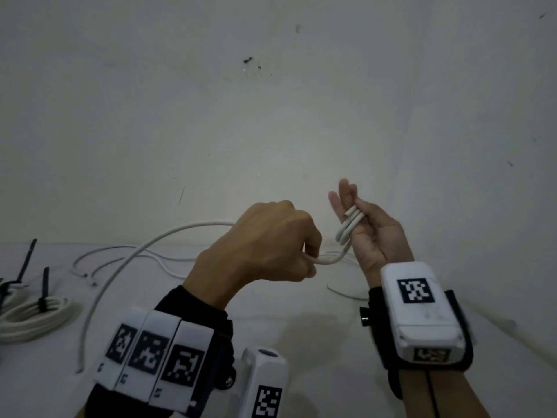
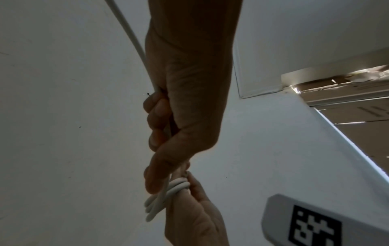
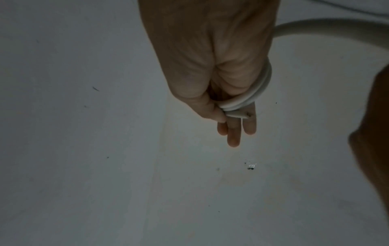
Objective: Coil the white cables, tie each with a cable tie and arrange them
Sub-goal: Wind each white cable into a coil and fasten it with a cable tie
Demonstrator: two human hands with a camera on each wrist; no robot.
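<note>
A white cable (image 1: 144,251) arcs up from the table into my left hand (image 1: 304,260), whose fingers curl round it. From there it runs to my right hand (image 1: 361,224), raised palm toward me. Several turns of a small coil (image 1: 349,227) wrap its straight fingers, and the thumb pins the cut end. In the left wrist view my left hand (image 2: 166,133) grips the cable (image 2: 130,33) just above the coil (image 2: 168,194). In the right wrist view the coil (image 3: 248,98) circles my right hand (image 3: 221,83).
A coiled white cable (image 1: 33,318) bound with a black cable tie (image 1: 44,292) lies at the table's left edge. Another black tie (image 1: 27,260) stands behind it. Thin loose white cables (image 1: 120,254) trail along the wall. A white wall rises close behind the table.
</note>
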